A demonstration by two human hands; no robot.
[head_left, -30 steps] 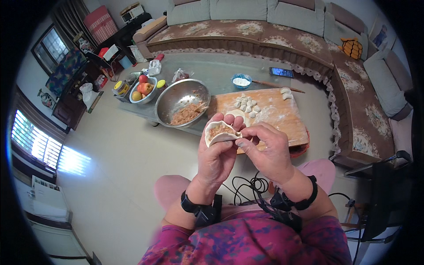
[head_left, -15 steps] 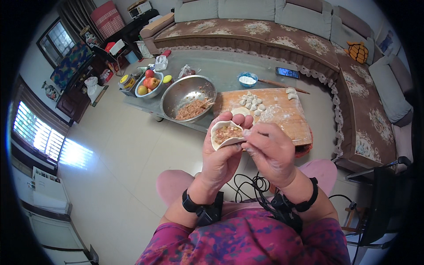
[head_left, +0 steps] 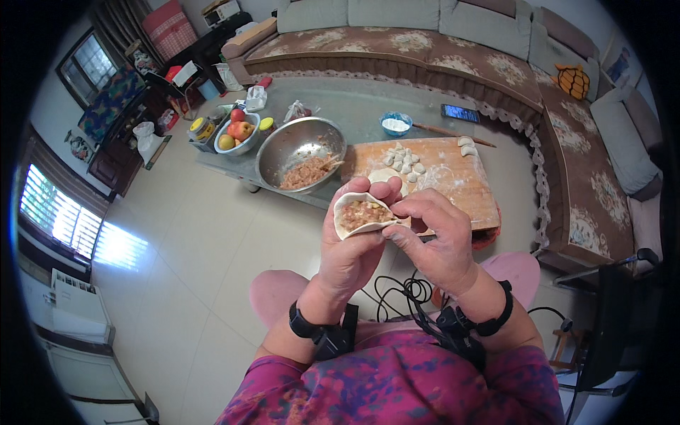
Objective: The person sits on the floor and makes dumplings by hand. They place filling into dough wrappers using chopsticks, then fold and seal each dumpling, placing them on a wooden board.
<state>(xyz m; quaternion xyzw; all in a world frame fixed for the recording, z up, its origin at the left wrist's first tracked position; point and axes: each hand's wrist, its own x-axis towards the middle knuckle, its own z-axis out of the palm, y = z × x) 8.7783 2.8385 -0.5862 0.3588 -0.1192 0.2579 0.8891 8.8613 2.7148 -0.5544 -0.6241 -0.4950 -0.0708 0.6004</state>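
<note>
My left hand (head_left: 347, 261) cups a half-open dumpling (head_left: 360, 214), a white dough wrapper folded up around pinkish meat filling. Its thumb lies along the near side, with fingertips behind the far side. With thumb and forefinger, my right hand (head_left: 448, 244) pinches the dumpling's right end; the filling still shows at the left and middle. Beyond my hands is a floured wooden board (head_left: 464, 195). On it lie several small dough pieces (head_left: 404, 160), a flat wrapper (head_left: 383, 174) partly hidden by my fingers, and folded dumplings (head_left: 467, 146) at the far right corner.
Left of the board stands a steel bowl (head_left: 268, 157) of meat filling. A blue bowl (head_left: 396, 132) of white powder, a rolling pin (head_left: 450, 132) and a phone (head_left: 460, 113) lie behind it. A fruit bowl (head_left: 248, 145) sits farther left on the glass table (head_left: 354, 95). Black cables (head_left: 397, 294) hang near my lap.
Both hands have shifted slightly left with the dumpling. The right hand's fingers have moved a little along its right end and are spread wider above the pinch.
</note>
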